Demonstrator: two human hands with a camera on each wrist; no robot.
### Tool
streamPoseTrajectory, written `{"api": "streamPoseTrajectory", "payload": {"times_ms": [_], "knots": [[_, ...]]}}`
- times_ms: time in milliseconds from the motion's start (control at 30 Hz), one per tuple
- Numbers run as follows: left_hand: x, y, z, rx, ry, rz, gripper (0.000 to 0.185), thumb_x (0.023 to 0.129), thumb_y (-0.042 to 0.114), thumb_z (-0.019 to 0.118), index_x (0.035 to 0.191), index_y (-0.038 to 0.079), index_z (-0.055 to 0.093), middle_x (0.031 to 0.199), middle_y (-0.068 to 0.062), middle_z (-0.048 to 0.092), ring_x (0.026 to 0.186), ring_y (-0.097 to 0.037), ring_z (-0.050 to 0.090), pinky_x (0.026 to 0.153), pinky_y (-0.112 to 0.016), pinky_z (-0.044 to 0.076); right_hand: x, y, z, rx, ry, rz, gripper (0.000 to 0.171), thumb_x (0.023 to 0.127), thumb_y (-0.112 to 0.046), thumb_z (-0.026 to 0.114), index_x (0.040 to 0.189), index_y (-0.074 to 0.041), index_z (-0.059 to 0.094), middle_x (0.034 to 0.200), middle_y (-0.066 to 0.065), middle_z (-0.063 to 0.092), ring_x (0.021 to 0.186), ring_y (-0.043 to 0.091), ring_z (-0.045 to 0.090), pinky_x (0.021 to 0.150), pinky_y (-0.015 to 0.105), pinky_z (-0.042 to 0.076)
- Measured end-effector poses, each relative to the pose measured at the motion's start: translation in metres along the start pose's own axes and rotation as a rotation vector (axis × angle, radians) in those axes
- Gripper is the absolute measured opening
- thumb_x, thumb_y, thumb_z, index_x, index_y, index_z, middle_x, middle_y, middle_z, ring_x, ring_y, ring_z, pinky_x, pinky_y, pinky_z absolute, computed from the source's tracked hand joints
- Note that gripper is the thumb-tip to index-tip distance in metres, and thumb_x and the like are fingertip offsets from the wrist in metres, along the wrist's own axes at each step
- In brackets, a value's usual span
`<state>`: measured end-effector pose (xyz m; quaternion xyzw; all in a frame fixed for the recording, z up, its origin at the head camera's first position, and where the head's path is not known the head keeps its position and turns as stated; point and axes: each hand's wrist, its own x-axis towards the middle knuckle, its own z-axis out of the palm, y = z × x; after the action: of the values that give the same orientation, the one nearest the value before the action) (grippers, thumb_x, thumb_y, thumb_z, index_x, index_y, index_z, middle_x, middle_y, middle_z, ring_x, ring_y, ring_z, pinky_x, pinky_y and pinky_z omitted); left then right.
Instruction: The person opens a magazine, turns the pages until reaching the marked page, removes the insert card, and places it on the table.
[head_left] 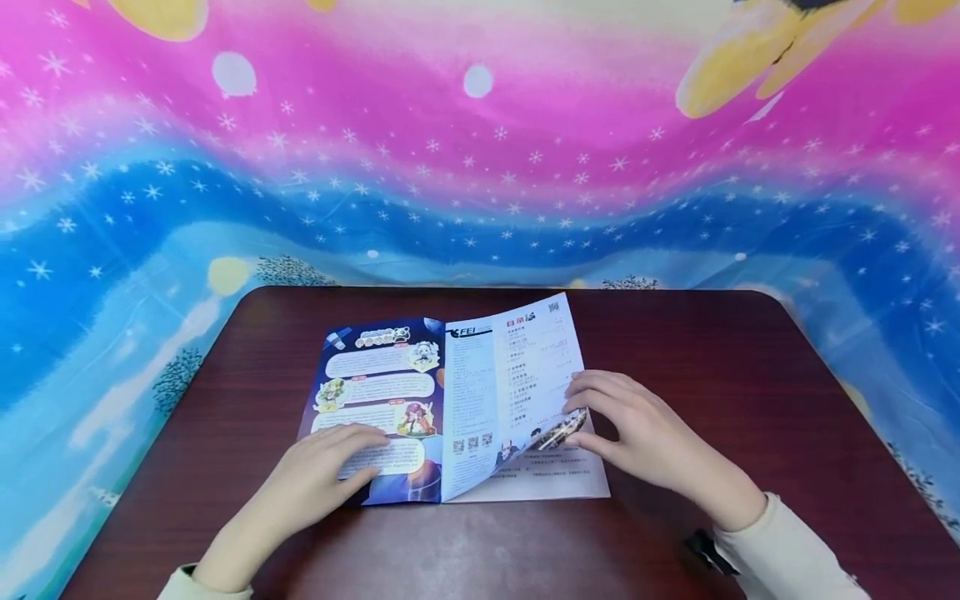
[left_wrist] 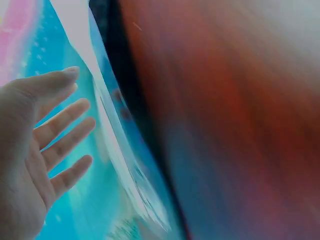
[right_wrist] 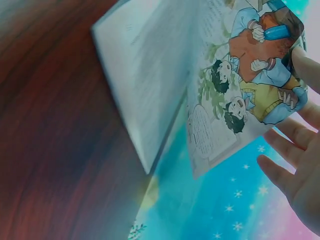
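The magazine (head_left: 450, 408) lies open on the tabletop (head_left: 750, 400), its left page pressed flat under the left hand (head_left: 318, 483) with straight fingers, while the right hand (head_left: 645, 433) pinches the right page (head_left: 525, 375), lifted but not yet turned over.

A dark reddish-brown table (head_left: 750, 375), seemingly wood-grained, carries an open magazine (head_left: 420, 400) lying near its front edge.

One open magazine (head_left: 450, 408), one dark wooden table (head_left: 750, 375), one starry backdrop cloth (head_left: 480, 167), two hands
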<state>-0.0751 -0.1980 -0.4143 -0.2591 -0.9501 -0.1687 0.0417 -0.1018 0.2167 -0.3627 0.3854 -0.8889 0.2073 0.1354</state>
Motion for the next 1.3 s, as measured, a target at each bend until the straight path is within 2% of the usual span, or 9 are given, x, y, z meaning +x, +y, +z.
{"api": "streamPoseTrajectory", "payload": {"times_ms": [233, 400, 567, 700, 833, 1033, 1300], "knots": [[0.031, 0.045, 0.000, -0.080, 0.162, 0.210, 0.036, 0.086, 0.029, 0.078, 0.120, 0.021, 0.069, 0.117, 0.007, 0.069, 0.110, -0.013, 0.064, 0.094, -0.040, 0.052, 0.014, -0.011, -0.002, 0.050, 0.044, -0.001, 0.028, 0.082, -0.037, 0.080, 0.101, -0.021, 0.067, 0.114, -0.006, 0.062, 0.119, 0.017, 0.052, 0.105, 0.033, 0.036], [0.052, 0.079, 0.002, -0.129, 0.236, 0.342, 0.043, 0.088, 0.031, 0.076, 0.127, 0.017, 0.065, 0.124, 0.005, 0.066, 0.115, -0.012, 0.061, 0.096, -0.037, 0.051, 0.021, -0.018, -0.002, 0.052, 0.056, 0.004, 0.029, 0.083, -0.041, 0.079, 0.100, -0.020, 0.067, 0.115, -0.005, 0.062, 0.120, 0.018, 0.051, 0.105, 0.034, 0.036], [0.067, 0.107, 0.004, -0.166, 0.268, 0.400, 0.046, 0.091, 0.034, 0.072, 0.132, 0.016, 0.062, 0.130, 0.005, 0.062, 0.120, -0.010, 0.058, 0.098, -0.033, 0.049, 0.025, -0.027, -0.004, 0.000, 0.088, -0.008, 0.041, 0.093, -0.057, 0.058, 0.098, -0.018, 0.068, 0.112, -0.004, 0.061, 0.117, 0.019, 0.053, 0.104, 0.036, 0.039], [0.077, 0.121, 0.007, -0.188, 0.330, 0.450, 0.045, 0.093, 0.031, 0.071, 0.133, 0.015, 0.060, 0.131, 0.003, 0.061, 0.119, -0.010, 0.058, 0.100, -0.029, 0.048, 0.027, -0.033, -0.005, -0.030, 0.112, -0.022, 0.045, 0.095, -0.059, 0.053, 0.098, -0.017, 0.068, 0.111, -0.003, 0.061, 0.116, 0.021, 0.053, 0.104, 0.036, 0.038], [0.084, 0.129, 0.010, -0.198, 0.378, 0.474, 0.042, 0.093, 0.025, 0.071, 0.132, 0.015, 0.060, 0.126, 0.003, 0.064, 0.115, -0.009, 0.060, 0.097, -0.026, 0.049, 0.027, -0.034, -0.006, -0.034, 0.122, -0.030, 0.044, 0.095, -0.057, 0.054, 0.096, -0.016, 0.068, 0.110, -0.003, 0.062, 0.117, 0.022, 0.053, 0.105, 0.035, 0.037], [0.086, 0.134, 0.012, -0.221, 0.366, 0.439, 0.036, 0.093, 0.013, 0.069, 0.129, 0.015, 0.063, 0.121, 0.003, 0.067, 0.109, -0.009, 0.063, 0.092, -0.024, 0.051, 0.025, -0.034, -0.007, -0.039, 0.126, -0.032, 0.044, 0.095, -0.057, 0.056, 0.096, -0.015, 0.069, 0.109, -0.002, 0.063, 0.118, 0.023, 0.054, 0.106, 0.035, 0.036], [0.087, 0.132, 0.012, -0.224, 0.343, 0.426, 0.040, 0.092, 0.004, 0.067, 0.130, 0.014, 0.063, 0.124, 0.003, 0.066, 0.110, -0.010, 0.063, 0.097, -0.025, 0.049, 0.020, -0.034, -0.015, -0.049, 0.152, 0.026, 0.055, 0.097, -0.061, 0.049, 0.114, -0.013, 0.070, 0.122, 0.000, 0.065, 0.121, 0.021, 0.055, 0.107, 0.036, 0.037]]}}
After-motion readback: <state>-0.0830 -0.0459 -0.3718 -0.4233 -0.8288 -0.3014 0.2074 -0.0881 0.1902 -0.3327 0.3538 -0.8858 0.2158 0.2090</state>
